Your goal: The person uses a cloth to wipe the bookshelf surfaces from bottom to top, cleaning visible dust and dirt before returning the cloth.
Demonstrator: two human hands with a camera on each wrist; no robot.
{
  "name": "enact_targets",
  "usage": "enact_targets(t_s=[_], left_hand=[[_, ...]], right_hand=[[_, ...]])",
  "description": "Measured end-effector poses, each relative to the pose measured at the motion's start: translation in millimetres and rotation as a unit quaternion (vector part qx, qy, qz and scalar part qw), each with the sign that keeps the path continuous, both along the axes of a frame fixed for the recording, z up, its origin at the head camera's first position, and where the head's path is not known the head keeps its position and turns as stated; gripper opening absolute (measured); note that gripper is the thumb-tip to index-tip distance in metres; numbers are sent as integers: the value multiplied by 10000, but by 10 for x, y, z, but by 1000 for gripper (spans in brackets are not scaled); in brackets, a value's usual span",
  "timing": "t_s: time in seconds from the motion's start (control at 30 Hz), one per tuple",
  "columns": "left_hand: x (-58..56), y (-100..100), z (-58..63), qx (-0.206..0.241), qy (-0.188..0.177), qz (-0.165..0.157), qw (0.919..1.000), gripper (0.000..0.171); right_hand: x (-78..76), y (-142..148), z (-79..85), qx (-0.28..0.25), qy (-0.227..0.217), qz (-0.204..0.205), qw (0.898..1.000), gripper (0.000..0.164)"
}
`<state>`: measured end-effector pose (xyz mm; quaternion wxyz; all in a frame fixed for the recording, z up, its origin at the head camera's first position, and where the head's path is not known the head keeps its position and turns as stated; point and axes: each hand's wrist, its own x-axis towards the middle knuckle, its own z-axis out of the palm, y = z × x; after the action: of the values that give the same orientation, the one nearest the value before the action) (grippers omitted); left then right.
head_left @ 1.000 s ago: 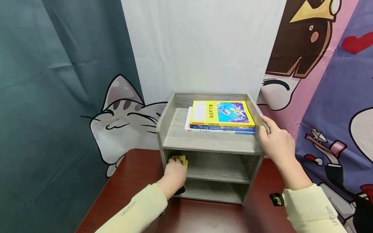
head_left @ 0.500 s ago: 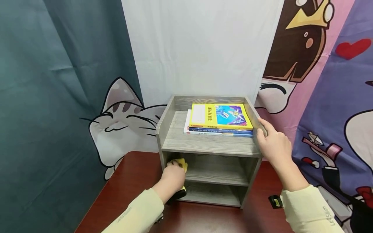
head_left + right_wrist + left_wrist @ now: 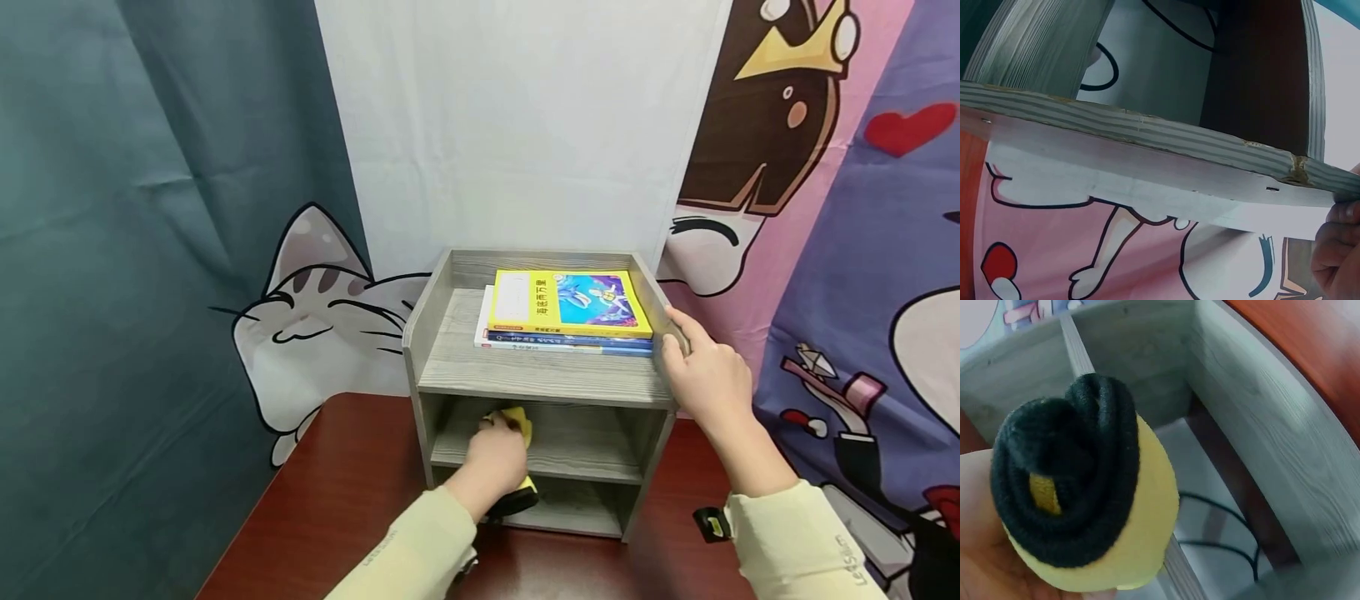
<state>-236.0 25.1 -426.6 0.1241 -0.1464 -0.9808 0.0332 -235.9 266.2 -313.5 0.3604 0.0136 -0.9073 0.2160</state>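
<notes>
A small grey wood-grain shelf [image 3: 480,379] stands on a red-brown table. In its middle compartment, left of centre, my left hand [image 3: 497,458] grips a bunched yellow-and-black cloth [image 3: 521,423]. The left wrist view shows the cloth [image 3: 1150,509] folded over itself, black side rolled inward, with my palm behind it; most fingers are hidden. My right hand [image 3: 708,379] holds the top of the right side panel [image 3: 651,312], thumb inside and fingers outside. At the edge of the right wrist view, curled fingers [image 3: 1338,247] meet that panel.
Several stacked books [image 3: 570,304], a yellow one uppermost, lie on the top board near the right panel. Below is a bottom compartment [image 3: 573,507]. A small black item [image 3: 711,524] appears beside my right sleeve. Printed curtains [image 3: 540,125] hang behind the table [image 3: 322,500].
My left hand has moved right with the cloth, from beside the left panel toward the middle of the compartment. The right hand keeps its hold; the books stay put.
</notes>
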Motion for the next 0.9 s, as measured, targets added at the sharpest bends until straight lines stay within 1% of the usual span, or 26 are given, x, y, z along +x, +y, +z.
enact_targets(t_s=[0.1,0.23,0.33,0.53,0.6,0.63,0.7,0.73,0.77,0.8,0.83,0.9], left_hand=[[7,222,-22,141,-15,-139,9998,35],[25,505,-30,372,-177,-276,9988,38],[39,700,-23,506,-337,-278,9978,42],[72,1048,-51,554,-339,-282,9975,48],[96,1155,-63,645,-341,-262,9970,51],[109,1197,-68,730,-352,-258,9964,53],[133,1259,-79,1168,-440,-228,9919,53],[143,1277,-86,1493,-513,-224,9872,52],[150,1289,-93,1907,-649,-201,9793,53],[154,1292,-102,2331,-803,-208,9689,53],[156,1296,-120,2782,-927,-195,9558,52],[161,1299,-146,3649,-1237,-169,9226,50]], right_hand=[[-9,2,-4,23,-1,-16,10000,40],[-4,0,-6,12,-52,-45,10000,40],[5,-10,-11,-26,-61,-62,10000,40],[9,-38,-23,-62,14,-46,10000,39],[6,-46,-26,-65,53,-52,10000,39],[3,-49,-27,-73,71,-56,9999,39],[-1,-54,-27,-91,100,-64,9999,38],[-4,-54,-29,-97,114,-70,9999,38],[-6,-53,-30,-101,132,-71,9998,38],[-7,-50,-32,-111,139,-81,9998,38],[-7,-46,-36,-119,144,-90,9998,38],[-7,-34,-44,-120,160,-115,9997,38]])
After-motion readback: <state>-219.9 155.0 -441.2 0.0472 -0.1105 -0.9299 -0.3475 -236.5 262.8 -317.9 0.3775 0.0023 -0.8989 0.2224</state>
